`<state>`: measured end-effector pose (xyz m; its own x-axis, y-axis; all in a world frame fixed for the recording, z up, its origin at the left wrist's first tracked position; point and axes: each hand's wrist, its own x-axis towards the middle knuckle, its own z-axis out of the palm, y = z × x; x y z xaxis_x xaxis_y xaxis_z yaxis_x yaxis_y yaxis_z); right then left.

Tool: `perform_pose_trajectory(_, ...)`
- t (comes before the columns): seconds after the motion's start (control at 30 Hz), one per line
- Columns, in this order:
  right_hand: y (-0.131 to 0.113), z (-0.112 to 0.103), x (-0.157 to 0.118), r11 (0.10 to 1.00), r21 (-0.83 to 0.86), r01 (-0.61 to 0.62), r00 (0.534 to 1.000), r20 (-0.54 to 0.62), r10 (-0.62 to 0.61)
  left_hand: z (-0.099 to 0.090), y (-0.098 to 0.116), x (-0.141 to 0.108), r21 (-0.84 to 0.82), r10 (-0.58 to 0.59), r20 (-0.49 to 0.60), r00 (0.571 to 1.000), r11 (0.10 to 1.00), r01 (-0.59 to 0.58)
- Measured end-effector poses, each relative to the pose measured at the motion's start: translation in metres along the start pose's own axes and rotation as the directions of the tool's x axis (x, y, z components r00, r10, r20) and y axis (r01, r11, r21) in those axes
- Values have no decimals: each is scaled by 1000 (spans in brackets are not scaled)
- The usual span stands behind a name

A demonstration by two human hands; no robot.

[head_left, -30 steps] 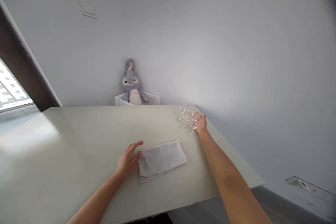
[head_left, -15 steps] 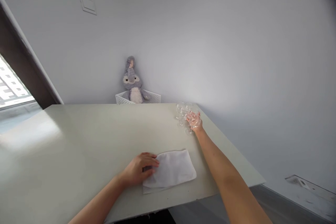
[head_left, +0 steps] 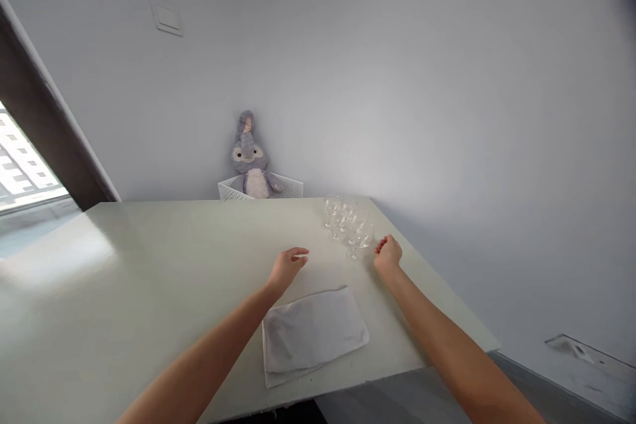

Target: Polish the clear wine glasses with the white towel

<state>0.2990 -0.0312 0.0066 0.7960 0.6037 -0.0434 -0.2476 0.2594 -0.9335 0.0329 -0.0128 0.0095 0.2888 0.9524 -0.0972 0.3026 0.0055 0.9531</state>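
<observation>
My left hand (head_left: 292, 265) is hovering empty, digits parted; my right hand (head_left: 388, 254) is curling beside the stemmed glasses (head_left: 364, 235), its hold unclear. I am judging these, standing at the table's (head_left: 199, 245) far right, light, slick, fragile: stem-held.

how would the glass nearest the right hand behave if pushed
The glass may tip easily, its wide bowl above a slim stem. Its clear, thin-looking bowl is probably fragile. It might clink against the glasses close by.
</observation>
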Motion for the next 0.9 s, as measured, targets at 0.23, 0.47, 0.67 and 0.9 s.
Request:
perform_pose_trajectory(0.23, -25, -28, -105, 880, -269, 392, 672, 737, -74, 58, 13, 66, -195, -27, 45, 999, 980, 36)
perform_pose_trajectory(0.47, 3, 13, -152, 387, 142, 911, -273, 911, 308, 110, 31, 106, -366, -37, 143, 989, 926, 88)
perform_pose_trajectory(0.67, 48, 32, -152, 209, 172, 963, -217, 952, 218, 114, 27, 114, -422, -7, 148, 989, 904, 69)
perform_pose_trajectory(0.9, 37, 29, -145, 296, 91, 951, -154, 968, 196, 36, -4, 96, -423, 17, -74, 997, 905, -47)
